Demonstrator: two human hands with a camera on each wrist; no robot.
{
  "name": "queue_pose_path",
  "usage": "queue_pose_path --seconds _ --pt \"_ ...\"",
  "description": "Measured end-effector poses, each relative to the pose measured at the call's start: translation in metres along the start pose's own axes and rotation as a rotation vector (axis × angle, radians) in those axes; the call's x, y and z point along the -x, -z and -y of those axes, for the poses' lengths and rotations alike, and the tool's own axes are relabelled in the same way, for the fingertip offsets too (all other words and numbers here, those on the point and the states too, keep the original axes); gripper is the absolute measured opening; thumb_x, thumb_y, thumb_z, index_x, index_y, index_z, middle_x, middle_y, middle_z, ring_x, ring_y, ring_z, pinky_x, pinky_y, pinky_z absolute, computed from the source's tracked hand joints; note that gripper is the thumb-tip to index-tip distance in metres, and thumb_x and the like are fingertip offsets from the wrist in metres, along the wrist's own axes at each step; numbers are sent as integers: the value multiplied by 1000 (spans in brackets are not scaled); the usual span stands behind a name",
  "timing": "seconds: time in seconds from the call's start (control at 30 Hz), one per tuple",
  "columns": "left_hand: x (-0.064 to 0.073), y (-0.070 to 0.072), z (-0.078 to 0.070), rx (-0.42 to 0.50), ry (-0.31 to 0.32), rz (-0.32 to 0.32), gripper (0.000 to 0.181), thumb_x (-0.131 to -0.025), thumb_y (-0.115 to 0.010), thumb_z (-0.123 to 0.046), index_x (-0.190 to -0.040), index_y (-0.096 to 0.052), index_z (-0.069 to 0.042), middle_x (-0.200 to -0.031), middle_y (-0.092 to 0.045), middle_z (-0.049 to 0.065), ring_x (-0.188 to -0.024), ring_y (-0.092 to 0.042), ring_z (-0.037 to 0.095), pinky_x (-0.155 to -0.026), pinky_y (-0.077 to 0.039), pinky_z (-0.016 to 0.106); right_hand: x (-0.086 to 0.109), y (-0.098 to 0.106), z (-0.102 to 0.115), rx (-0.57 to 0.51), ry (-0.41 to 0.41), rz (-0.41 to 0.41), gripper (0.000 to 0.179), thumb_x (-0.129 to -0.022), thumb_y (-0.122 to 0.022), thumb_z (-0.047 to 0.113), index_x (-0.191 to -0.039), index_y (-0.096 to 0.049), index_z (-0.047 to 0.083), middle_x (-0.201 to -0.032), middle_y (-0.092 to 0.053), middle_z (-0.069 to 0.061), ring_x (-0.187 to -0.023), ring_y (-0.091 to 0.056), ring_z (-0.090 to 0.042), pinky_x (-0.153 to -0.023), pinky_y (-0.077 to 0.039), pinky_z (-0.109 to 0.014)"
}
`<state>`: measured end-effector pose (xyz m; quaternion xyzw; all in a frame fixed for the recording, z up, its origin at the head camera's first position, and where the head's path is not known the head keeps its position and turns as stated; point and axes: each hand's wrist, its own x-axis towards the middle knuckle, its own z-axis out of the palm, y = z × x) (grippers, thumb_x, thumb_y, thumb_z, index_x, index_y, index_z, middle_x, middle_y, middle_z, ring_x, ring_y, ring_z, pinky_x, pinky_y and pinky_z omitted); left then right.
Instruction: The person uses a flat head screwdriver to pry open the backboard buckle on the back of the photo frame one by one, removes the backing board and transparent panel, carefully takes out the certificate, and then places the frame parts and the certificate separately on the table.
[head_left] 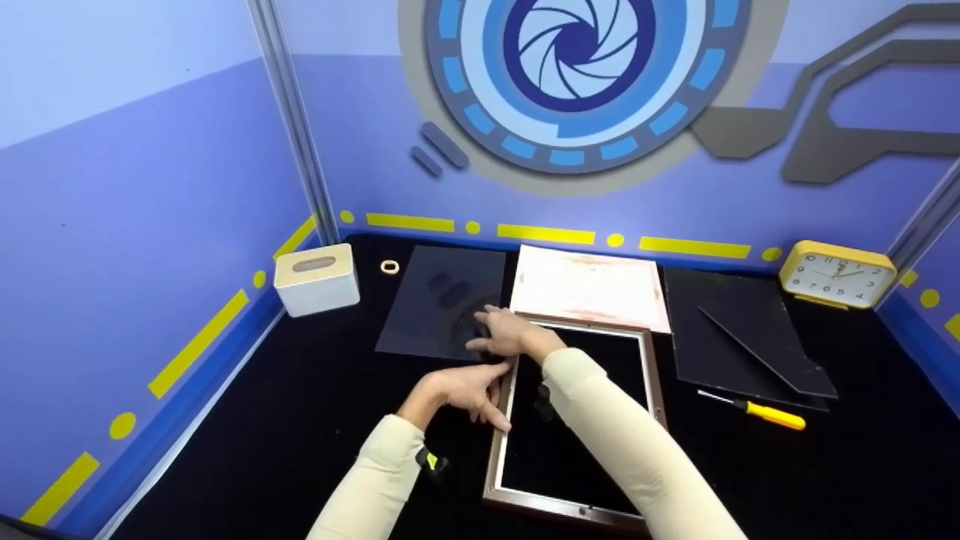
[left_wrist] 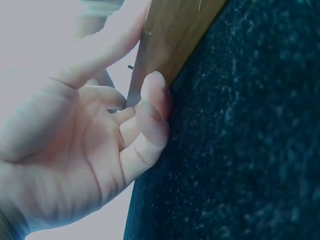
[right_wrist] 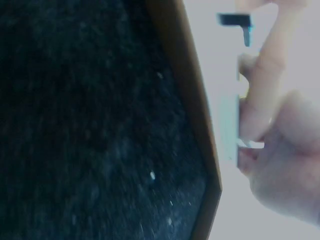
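Observation:
A brown picture frame (head_left: 651, 360) with a pale inner lip lies on the black tabletop, and small dark metal tabs show along its edge. My left hand (head_left: 469, 388) holds its left side rail, thumb on the rail. In the left wrist view, curled fingertips (left_wrist: 156, 85) meet the outer wooden side (left_wrist: 170, 40). My right hand (head_left: 508, 331) reaches across over the frame's upper left corner, fingers spread and holding nothing I can see. The right wrist view is blurred; it shows these fingers (right_wrist: 267, 75) near the rim and a dark bent tab (right_wrist: 235, 20).
Behind the frame lie a dark glossy sheet (head_left: 405, 315) and a white sheet (head_left: 585, 281). To the right are a black backing board (head_left: 705, 352) with a folded stand strip, a yellow screwdriver (head_left: 776, 415) and a clock (head_left: 840, 274). A tissue box (head_left: 319, 292) and small ring (head_left: 389, 266) stand left.

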<state>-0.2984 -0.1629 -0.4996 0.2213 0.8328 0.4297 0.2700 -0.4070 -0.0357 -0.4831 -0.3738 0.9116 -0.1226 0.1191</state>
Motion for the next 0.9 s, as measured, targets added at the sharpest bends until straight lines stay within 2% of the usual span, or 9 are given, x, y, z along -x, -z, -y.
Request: queue_pose_path --seconds 0.1,0.2,0.3,0.37,0.43,0.53,0.67,0.77,0.9 --pt "0 2 -1 -3 2 2 113 -79 -87 -12 -159 -7 1 -69 -64 4 -54 -62 17 -50 -51 27 17 10 -6 -108 57 -65 77 -98 -61 48 -154 -35 3 -160 -25 -22 -146 -27 -37 -116 -29 -48" --pt "0 5 -2 1 9 6 115 -79 -87 -12 -159 -5 -1 -70 -64 5 -54 -62 17 -50 -51 28 40 19 -14 -159 120 -156 77 -98 -63 45 -155 -34 1 -159 -28 -21 -145 -30 -35 -116 -28 -45" --pt "-1 7 -2 12 21 10 121 -78 -87 -13 -161 1 -8 -71 -63 5 -54 -62 18 -50 -51 28 69 24 -27 -211 149 -235 80 -97 -64 44 -155 -31 0 -158 -31 -20 -144 -31 -32 -117 -26 -44" --pt "-3 6 -1 24 19 17 125 -79 -87 -14 -161 7 -12 -73 -63 5 -55 -62 18 -51 -52 28 94 24 -38 -240 154 -269 82 -96 -66 44 -155 -30 0 -158 -32 -19 -141 -37 -33 -117 -26 -44" --pt "-5 4 1 43 13 18 127 -78 -88 -14 -161 9 -15 -75 -62 6 -56 -62 18 -52 -53 29 121 24 -51 -251 142 -289 85 -95 -67 46 -157 -28 2 -157 -35 -17 -131 -49 -34 -114 -32 -45" --pt "-8 2 2 62 10 15 128 -78 -88 -13 -161 9 -18 -76 -62 6 -58 -62 19 -53 -53 29 161 23 -71 -235 133 -320 88 -94 -68 46 -158 -26 5 -153 -41 -15 -103 -61 -31 -99 -44 -46" --pt "-5 4 6 67 19 -1 128 -78 -88 -13 -161 9 -19 -75 -61 7 -57 -62 18 -52 -52 29 202 20 -95 -214 96 -373 91 -93 -70 45 -158 -23 2 -145 -46 -17 -81 -59 -21 -87 -46 -44" --pt "-1 8 7 64 24 -6 127 -78 -88 -15 -161 8 -18 -75 -62 7 -57 -62 18 -52 -53 29 223 17 -112 -245 34 -360 96 -92 -71 45 -159 -18 1 -144 -46 -21 -75 -59 -13 -81 -50 -36" --pt "3 14 7 31 23 -19 123 -80 -87 -18 -161 6 -16 -76 -63 7 -57 -63 18 -53 -53 29 236 16 -127 -282 -1 -359 97 -92 -72 42 -158 -15 -1 -151 -36 -27 -70 -60 -7 -69 -52 -29"
